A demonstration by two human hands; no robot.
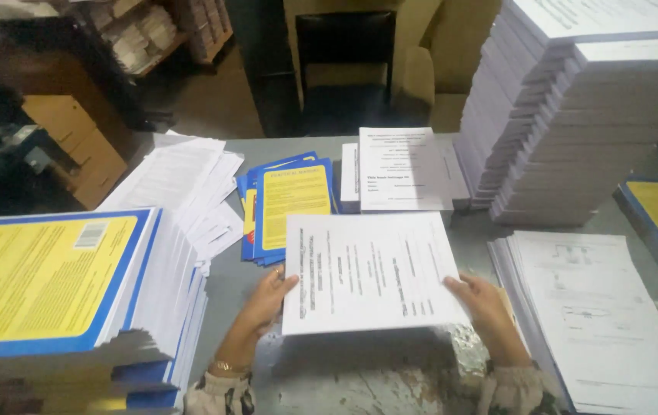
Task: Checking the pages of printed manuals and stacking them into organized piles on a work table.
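Note:
I hold a thin bundle of white printed sheets (371, 269) level above the grey table (471, 230), one hand on each side. My left hand (261, 306) grips its left edge, a ring on one finger and a gold bracelet at the wrist. My right hand (484, 303) grips the lower right corner. Just beyond the bundle lie several blue-and-yellow covers (290, 201) fanned out, and a small stack of white title pages (404, 169).
A tall pile of blue-and-yellow bound books (52, 284) stands at the near left, with loose white sheets (183, 180) behind it. High white stacks (590, 107) fill the far right; a lower stack of printed pages (605, 315) lies near right. A dark chair (344, 69) stands beyond the table.

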